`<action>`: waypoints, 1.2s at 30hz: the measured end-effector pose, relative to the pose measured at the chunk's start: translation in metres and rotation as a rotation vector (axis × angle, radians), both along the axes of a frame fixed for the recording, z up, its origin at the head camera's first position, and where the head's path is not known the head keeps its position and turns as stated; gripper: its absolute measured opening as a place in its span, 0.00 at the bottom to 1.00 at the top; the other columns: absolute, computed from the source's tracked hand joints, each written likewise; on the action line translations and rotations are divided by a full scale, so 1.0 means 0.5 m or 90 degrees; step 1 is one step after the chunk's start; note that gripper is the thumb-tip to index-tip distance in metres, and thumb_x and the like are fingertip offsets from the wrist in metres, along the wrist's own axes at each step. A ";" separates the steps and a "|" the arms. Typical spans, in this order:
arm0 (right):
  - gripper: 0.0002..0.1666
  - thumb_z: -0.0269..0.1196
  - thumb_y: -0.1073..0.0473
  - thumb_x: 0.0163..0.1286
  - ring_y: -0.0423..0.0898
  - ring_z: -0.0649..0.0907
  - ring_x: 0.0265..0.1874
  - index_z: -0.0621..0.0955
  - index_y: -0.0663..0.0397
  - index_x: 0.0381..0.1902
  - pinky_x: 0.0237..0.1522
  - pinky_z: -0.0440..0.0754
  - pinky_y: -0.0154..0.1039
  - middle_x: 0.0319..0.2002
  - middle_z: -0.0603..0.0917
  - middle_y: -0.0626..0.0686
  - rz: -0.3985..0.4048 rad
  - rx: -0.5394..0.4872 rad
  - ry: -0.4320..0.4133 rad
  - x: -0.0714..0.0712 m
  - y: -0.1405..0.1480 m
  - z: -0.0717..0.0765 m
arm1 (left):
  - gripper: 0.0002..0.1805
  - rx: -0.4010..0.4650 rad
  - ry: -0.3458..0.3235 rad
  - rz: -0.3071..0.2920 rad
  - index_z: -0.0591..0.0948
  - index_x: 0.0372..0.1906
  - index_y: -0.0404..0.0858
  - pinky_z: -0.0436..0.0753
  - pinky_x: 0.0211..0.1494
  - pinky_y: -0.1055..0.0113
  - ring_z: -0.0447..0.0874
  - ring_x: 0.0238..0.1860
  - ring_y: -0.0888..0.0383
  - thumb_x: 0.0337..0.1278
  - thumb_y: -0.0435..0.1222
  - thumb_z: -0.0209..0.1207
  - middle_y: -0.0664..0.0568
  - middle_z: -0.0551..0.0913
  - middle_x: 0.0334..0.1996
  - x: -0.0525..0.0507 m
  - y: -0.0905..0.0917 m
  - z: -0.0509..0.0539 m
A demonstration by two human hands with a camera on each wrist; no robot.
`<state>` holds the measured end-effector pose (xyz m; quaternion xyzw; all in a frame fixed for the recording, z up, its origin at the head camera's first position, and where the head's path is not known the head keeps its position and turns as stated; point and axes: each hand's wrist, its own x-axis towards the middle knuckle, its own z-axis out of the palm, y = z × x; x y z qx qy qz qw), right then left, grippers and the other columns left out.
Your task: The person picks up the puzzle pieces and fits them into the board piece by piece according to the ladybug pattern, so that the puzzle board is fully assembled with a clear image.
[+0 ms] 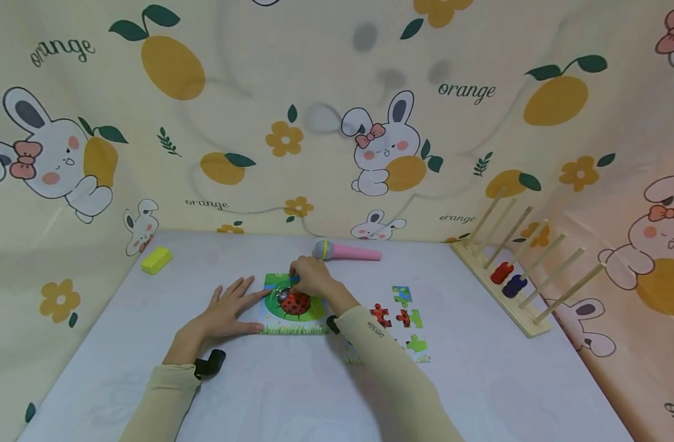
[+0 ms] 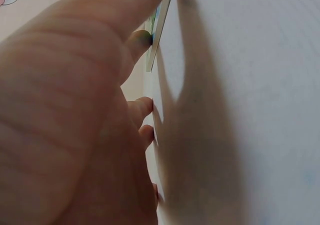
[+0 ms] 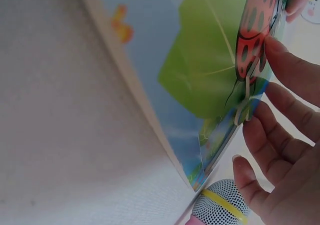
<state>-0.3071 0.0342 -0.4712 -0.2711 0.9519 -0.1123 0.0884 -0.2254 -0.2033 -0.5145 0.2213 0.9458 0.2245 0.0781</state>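
A ladybug jigsaw puzzle (image 1: 315, 312) lies on the table, showing a red spotted ladybug on a green leaf, with grass along its near edge. My left hand (image 1: 232, 312) rests spread on its left side, thumb at the near corner and index finger reaching onto the picture. At the far edge, my right hand (image 1: 313, 277) bends over the puzzle and pinches a puzzle piece (image 3: 245, 105) with cut edges showing, partly hidden by the fingers. Whether that piece sits flush cannot be seen. Loose puzzle pieces (image 1: 380, 314) lie to the right, some covered by the right sleeve.
Behind the puzzle lies a pink toy microphone (image 1: 356, 252). A yellow block (image 1: 156, 261) sits at the far left. On the right stands a wooden peg rack (image 1: 503, 294) with red beads (image 1: 501, 272) and dark blue beads (image 1: 515, 286). A patterned cloth backdrop rises behind the table.
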 end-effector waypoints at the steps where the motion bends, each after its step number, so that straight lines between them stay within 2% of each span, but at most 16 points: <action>1: 0.23 0.74 0.48 0.61 0.46 0.79 0.44 0.84 0.51 0.51 0.52 0.75 0.46 0.44 0.81 0.49 0.000 0.000 0.000 0.000 0.000 0.000 | 0.48 0.002 0.000 -0.001 0.67 0.75 0.50 0.37 0.68 0.25 0.40 0.77 0.32 0.51 0.65 0.64 0.35 0.50 0.78 0.000 0.000 0.000; 24: 0.22 0.73 0.48 0.62 0.47 0.79 0.46 0.84 0.48 0.52 0.53 0.75 0.47 0.45 0.81 0.49 0.011 0.006 0.013 0.002 0.000 -0.001 | 0.47 0.004 0.001 -0.002 0.67 0.75 0.49 0.37 0.68 0.25 0.41 0.76 0.31 0.51 0.64 0.64 0.34 0.50 0.78 -0.001 0.003 0.002; 36: 0.24 0.73 0.48 0.62 0.47 0.79 0.47 0.83 0.49 0.54 0.54 0.75 0.48 0.46 0.81 0.51 0.022 -0.032 0.001 0.002 0.008 0.000 | 0.47 0.007 -0.005 0.000 0.67 0.75 0.49 0.36 0.69 0.26 0.40 0.76 0.31 0.51 0.64 0.64 0.35 0.49 0.78 0.000 0.004 0.006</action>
